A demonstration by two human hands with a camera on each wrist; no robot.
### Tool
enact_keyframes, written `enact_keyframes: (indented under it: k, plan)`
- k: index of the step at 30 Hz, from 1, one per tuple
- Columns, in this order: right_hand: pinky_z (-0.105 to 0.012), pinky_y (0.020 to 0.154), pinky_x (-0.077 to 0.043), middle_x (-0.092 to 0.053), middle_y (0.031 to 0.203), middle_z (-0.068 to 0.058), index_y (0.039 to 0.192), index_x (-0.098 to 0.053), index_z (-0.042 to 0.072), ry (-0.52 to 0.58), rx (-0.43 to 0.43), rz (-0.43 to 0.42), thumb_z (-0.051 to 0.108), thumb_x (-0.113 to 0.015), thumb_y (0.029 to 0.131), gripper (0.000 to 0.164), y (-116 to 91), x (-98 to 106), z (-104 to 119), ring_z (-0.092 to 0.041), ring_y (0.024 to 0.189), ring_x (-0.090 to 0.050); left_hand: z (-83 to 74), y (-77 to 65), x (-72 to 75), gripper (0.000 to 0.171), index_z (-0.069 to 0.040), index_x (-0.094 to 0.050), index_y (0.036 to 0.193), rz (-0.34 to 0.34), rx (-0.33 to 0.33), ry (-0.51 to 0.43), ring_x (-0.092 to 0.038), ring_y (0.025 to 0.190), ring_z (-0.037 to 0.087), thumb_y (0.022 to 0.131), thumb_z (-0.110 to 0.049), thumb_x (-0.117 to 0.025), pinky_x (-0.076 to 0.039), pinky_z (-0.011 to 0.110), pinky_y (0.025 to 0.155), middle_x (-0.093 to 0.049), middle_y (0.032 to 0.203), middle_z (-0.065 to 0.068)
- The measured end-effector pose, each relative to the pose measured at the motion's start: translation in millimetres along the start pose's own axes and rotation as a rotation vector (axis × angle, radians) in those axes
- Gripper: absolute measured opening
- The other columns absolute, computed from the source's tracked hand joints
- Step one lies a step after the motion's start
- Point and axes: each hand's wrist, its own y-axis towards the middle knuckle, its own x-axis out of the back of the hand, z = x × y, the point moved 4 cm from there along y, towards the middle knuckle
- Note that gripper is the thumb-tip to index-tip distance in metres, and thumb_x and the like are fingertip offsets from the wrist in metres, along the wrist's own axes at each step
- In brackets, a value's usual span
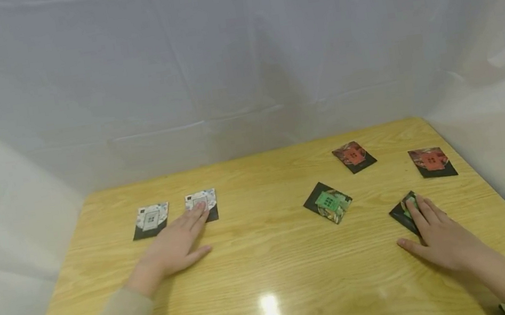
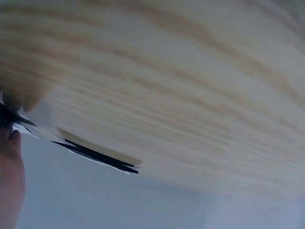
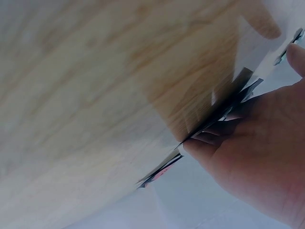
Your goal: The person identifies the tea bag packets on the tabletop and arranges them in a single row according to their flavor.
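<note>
Packet in white and black (image 1: 210,198) lies flat toward the back of the table (image 1: 266,252), the left hand's (image 1: 173,248) fingertips resting on its face. Those fingers are stretched out side by side with the thumb held away, so nothing is clasped; I take it that light pressure from above is enough to steady something so thin. Over on the right, a green and black packet (image 1: 404,215) sits slantwise under the right hand (image 1: 445,238). Its fingers, too, reach forward nearly straight and its thumb stands off to the side, covering rather than gripping; much of that packet is hidden from me.

Just left of the first packet lies its white twin (image 1: 151,221), squared up much the same way, as though the two were meant to sit as a pair. A second green packet (image 1: 328,203) lies apart from its match, turned at an angle, so the green pair looks less settled. Behind the greens are two red packets, one tilted (image 1: 355,157), the other (image 1: 433,162) nearer the table's right edge and straighter. Like seems placed near like, probably sorted by colour. Pale cloth (image 1: 220,65) hangs behind and around, perhaps to keep the background plain.
</note>
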Motion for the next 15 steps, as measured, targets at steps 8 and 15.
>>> enact_keyframes:
  k: [8, 15]
  plan:
    - [-0.08, 0.119, -0.029, -0.015, 0.166, -0.047, 0.162, -0.016, -0.016, 0.0, 0.005, 0.002, 0.057, -0.059, 0.105, 0.103, -0.6, 1.7, 1.8, -0.067, 0.151, -0.02, 1.6, -3.8, 2.7, 0.086, 0.004, -0.031, 0.164, 0.001, -0.016, 0.004, -0.032, 0.16, 0.041, 0.105, -0.055, -0.055, -0.034, 0.054, 0.131, -0.026, 0.174, 0.023]
    - [-0.08, 0.119, -0.03, -0.015, 0.166, -0.047, 0.163, -0.016, -0.016, -0.003, 0.004, -0.005, 0.057, -0.059, 0.105, 0.102, -0.9, 1.8, 2.0, -0.066, 0.151, -0.021, 6.2, -7.4, 1.8, 0.087, 0.003, -0.031, 0.165, -0.009, -0.019, -0.009, -0.033, 0.159, 0.041, 0.104, -0.054, -0.057, -0.035, 0.054, 0.13, -0.026, 0.174, 0.023]
